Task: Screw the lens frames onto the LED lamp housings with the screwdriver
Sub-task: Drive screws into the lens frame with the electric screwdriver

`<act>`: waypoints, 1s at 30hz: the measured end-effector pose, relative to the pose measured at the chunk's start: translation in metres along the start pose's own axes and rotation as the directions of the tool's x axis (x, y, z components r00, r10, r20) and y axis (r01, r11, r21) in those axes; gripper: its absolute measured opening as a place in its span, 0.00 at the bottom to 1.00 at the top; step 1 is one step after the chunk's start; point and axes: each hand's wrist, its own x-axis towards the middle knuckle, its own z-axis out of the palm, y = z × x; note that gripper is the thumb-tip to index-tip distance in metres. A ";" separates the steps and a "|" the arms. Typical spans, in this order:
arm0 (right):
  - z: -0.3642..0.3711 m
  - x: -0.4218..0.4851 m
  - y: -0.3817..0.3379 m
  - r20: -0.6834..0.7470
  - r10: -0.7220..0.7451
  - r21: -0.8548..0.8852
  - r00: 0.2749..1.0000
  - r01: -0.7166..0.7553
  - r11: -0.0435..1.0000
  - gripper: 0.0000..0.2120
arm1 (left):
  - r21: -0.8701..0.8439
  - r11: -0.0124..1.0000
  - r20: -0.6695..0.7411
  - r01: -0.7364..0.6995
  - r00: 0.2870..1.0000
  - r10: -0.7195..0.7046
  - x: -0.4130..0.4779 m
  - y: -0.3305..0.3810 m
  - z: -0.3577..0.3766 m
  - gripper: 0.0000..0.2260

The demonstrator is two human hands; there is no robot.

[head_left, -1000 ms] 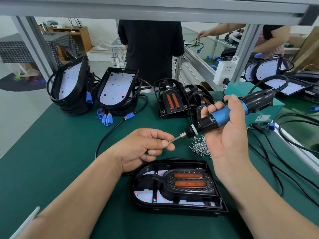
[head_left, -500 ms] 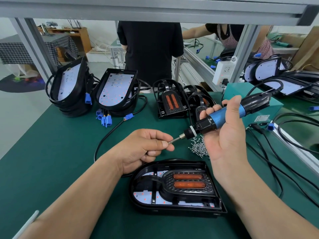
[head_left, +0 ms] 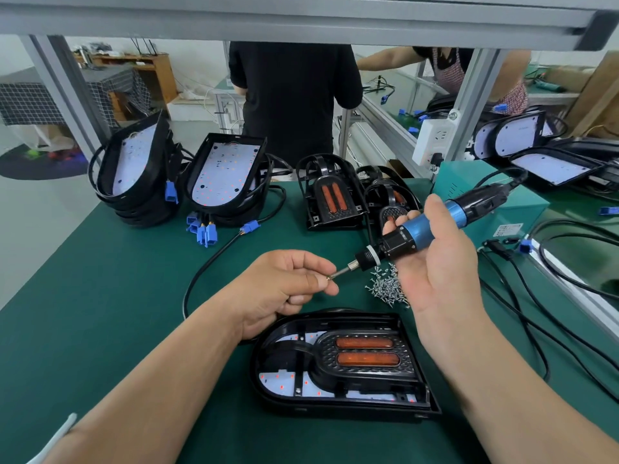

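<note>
A black LED lamp housing (head_left: 422, 405) lies flat on the green mat in front of me, with a black lens frame (head_left: 365, 354) holding two orange lenses seated in it. My right hand (head_left: 438, 272) grips a blue and black electric screwdriver (head_left: 422, 229), held above the mat with its bit pointing left. My left hand (head_left: 284, 289) pinches a small screw against the bit tip (head_left: 331, 276). A pile of loose silver screws (head_left: 385, 288) lies just behind the housing, under the screwdriver.
Stacks of open housings (head_left: 221, 175) with blue connectors stand at the back left, spare lens frames (head_left: 331, 195) at the back centre. A teal box (head_left: 522, 209) and black cables (head_left: 536, 316) lie to the right. Two people stand beyond the bench.
Both hands stay almost still, the screw held at the bit tip. The screwdriver has dipped slightly. The person at the back right has shifted left.
</note>
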 end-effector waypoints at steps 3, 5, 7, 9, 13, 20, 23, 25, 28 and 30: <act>0.000 0.000 0.000 0.025 -0.009 -0.013 1.000 0.009 1.000 0.07 | 0.003 1.000 0.009 -0.010 1.000 0.010 0.000 0.000 0.000 0.08; 0.000 0.000 0.000 0.050 -0.014 0.006 0.999 0.014 1.000 0.08 | -0.009 1.000 0.016 -0.011 1.000 0.011 0.000 -0.001 -0.001 0.08; 0.001 0.000 0.002 0.066 -0.010 0.029 0.998 0.008 1.000 0.11 | -0.016 1.000 0.018 -0.009 1.000 0.009 0.000 -0.001 -0.002 0.08; 0.000 0.001 0.003 0.075 -0.004 0.039 0.997 0.001 0.999 0.12 | -0.019 1.000 0.018 -0.008 1.000 0.008 -0.001 -0.001 -0.002 0.08; -0.003 0.002 0.006 0.048 0.005 0.054 0.999 -0.008 0.999 0.10 | -0.020 1.000 0.031 0.007 0.999 -0.006 0.000 -0.001 -0.003 0.08; -0.007 0.008 0.002 -0.010 0.011 0.155 1.000 -0.009 0.988 0.13 | -0.027 0.999 0.054 0.018 0.998 -0.017 -0.001 0.001 -0.006 0.09; -0.009 0.010 -0.004 -0.031 0.003 0.199 1.000 0.003 0.980 0.13 | 0.005 1.000 0.016 0.022 1.000 -0.022 -0.001 0.002 -0.006 0.09; -0.010 0.011 -0.009 -0.032 -0.002 0.215 0.999 0.009 0.977 0.13 | 0.085 0.996 0.013 0.013 1.000 -0.014 -0.002 0.003 -0.006 0.09; -0.011 0.011 -0.015 -0.031 -0.008 0.225 0.999 0.015 0.974 0.11 | 0.319 0.948 0.032 -0.011 0.999 0.001 -0.007 0.006 -0.002 0.11; -0.011 0.010 -0.017 -0.023 -0.005 0.232 1.000 0.010 0.973 0.10 | 0.479 0.877 0.047 -0.033 0.999 0.012 -0.011 0.007 0.003 0.10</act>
